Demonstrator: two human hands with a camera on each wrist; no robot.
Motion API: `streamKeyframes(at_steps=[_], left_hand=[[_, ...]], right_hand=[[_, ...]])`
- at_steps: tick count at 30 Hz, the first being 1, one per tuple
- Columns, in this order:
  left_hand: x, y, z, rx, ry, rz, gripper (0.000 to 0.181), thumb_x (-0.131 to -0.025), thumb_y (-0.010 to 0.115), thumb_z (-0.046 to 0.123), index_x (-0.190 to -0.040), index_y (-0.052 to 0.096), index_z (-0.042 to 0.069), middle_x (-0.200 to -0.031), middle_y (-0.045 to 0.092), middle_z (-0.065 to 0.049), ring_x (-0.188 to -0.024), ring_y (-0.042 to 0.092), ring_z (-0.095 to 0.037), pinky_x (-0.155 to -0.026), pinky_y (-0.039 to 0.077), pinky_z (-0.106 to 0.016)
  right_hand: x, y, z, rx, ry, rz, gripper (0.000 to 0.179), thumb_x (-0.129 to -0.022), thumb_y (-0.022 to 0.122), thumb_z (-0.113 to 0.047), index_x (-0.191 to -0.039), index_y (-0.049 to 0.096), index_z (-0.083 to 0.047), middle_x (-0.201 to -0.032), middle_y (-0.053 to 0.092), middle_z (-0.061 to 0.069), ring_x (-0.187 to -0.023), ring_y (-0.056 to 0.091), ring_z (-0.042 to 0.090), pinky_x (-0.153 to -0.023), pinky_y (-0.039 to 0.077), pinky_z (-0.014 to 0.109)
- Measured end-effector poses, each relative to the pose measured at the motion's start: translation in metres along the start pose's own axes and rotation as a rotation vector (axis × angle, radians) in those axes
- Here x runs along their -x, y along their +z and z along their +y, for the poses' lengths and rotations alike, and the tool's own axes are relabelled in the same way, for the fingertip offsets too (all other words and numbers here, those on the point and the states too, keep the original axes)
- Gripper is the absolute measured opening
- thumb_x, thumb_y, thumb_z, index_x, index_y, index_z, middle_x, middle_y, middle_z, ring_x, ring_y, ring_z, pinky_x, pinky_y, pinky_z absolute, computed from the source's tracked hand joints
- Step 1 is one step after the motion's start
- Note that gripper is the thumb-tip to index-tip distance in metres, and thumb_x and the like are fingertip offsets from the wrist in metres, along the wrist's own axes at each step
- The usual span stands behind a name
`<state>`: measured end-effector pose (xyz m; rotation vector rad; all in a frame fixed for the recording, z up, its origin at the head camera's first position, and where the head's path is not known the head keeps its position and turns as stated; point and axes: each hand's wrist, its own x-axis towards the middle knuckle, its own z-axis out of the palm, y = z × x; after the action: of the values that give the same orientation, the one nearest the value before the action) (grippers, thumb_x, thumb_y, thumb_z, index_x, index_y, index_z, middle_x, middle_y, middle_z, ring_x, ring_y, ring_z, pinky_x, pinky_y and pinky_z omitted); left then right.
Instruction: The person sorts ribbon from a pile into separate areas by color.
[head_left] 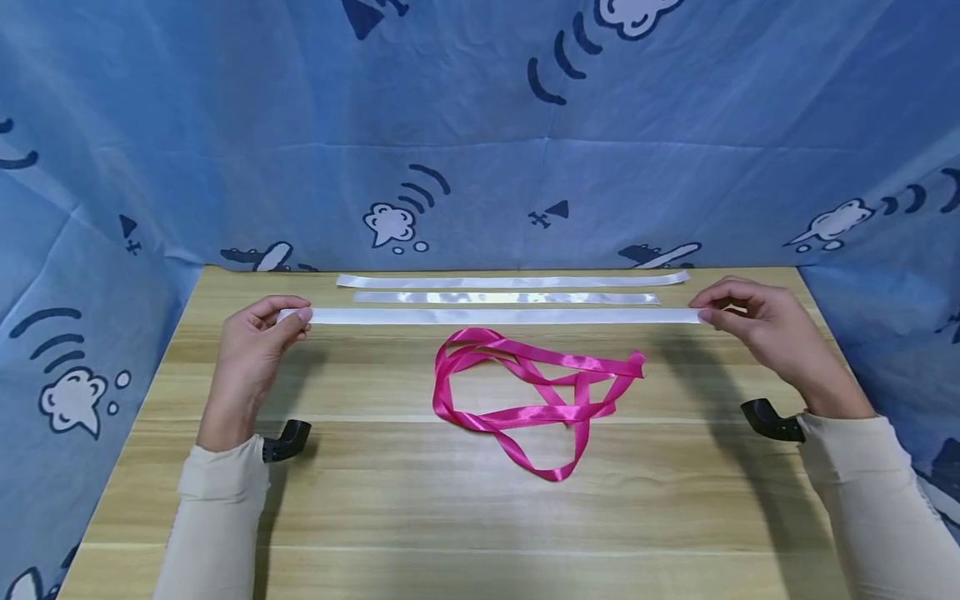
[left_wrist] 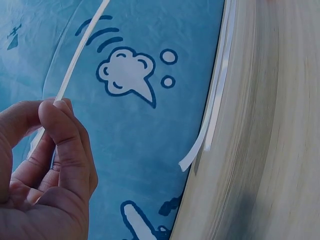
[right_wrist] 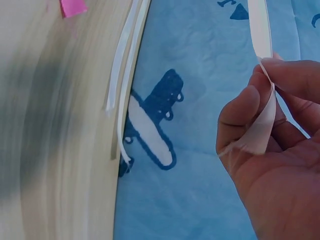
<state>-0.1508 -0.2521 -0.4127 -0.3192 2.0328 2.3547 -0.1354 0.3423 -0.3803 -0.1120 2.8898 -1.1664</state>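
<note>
A white ribbon (head_left: 495, 317) is stretched straight from side to side, raised above the table. Its left end is pinched between thumb and fingers of my left hand (head_left: 262, 342). My right hand (head_left: 772, 333) pinches the other end; in the right wrist view a short frayed tail of the held ribbon (right_wrist: 261, 127) hangs below the fingertips. Behind it, two more white ribbons lie on the table: a shorter, shiny one (head_left: 506, 297) and a longer one (head_left: 513, 282) near the back edge. A loosely looped pink satin ribbon (head_left: 510, 417) lies mid-table, touched by neither hand.
The wooden table (head_left: 420, 517) meets a blue patterned cloth (head_left: 480, 167) along its back edge. More of this cloth hangs at both sides. A black curved mount sits at each wrist, the left one (head_left: 287, 442) and the right one (head_left: 771, 421).
</note>
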Motion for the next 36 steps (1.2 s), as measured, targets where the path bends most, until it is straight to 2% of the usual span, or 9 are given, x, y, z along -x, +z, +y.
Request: streamKeyframes(at_steps=[12, 19, 28, 36], left_hand=[[-0.003, -0.007, 0.0, 0.046, 0.034, 0.025, 0.01, -0.093, 0.076, -0.002, -0.093, 0.078, 0.007, -0.079, 0.073, 0.0, -0.069, 0.07, -0.006, -0.067, 0.06, -0.017], [-0.004, -0.008, -0.001, 0.058, 0.032, 0.027, 0.01, -0.092, 0.076, -0.003, -0.095, 0.079, 0.006, -0.08, 0.075, 0.0, -0.068, 0.071, -0.007, -0.067, 0.06, -0.017], [-0.012, -0.008, -0.007, -0.005, 0.004, 0.038, 0.009, -0.094, 0.074, -0.001, -0.095, 0.076, 0.008, -0.083, 0.076, 0.002, -0.071, 0.071, -0.006, -0.068, 0.06, -0.016], [-0.023, -0.008, -0.016, -0.064, 0.002, 0.035, 0.009, -0.096, 0.073, 0.002, -0.094, 0.075, 0.01, -0.083, 0.076, 0.004, -0.072, 0.071, -0.004, -0.069, 0.06, -0.016]], right_hand=[[0.003, -0.005, 0.013, 0.071, 0.052, -0.005, 0.018, -0.105, 0.064, -0.014, -0.118, 0.072, -0.004, -0.103, 0.058, -0.031, -0.088, 0.055, -0.003, -0.064, 0.049, 0.02], [0.003, -0.007, 0.014, 0.043, 0.049, 0.002, 0.019, -0.105, 0.064, -0.015, -0.118, 0.071, -0.004, -0.103, 0.06, -0.031, -0.09, 0.056, -0.005, -0.066, 0.048, 0.017], [-0.003, -0.005, 0.017, 0.036, 0.099, 0.016, 0.022, -0.106, 0.064, -0.02, -0.121, 0.07, -0.005, -0.099, 0.062, -0.028, -0.087, 0.057, 0.001, -0.07, 0.047, 0.018], [-0.012, 0.003, 0.023, -0.058, 0.144, 0.009, 0.025, -0.106, 0.064, -0.019, -0.124, 0.064, -0.001, -0.098, 0.066, -0.018, -0.086, 0.06, 0.009, -0.073, 0.051, 0.017]])
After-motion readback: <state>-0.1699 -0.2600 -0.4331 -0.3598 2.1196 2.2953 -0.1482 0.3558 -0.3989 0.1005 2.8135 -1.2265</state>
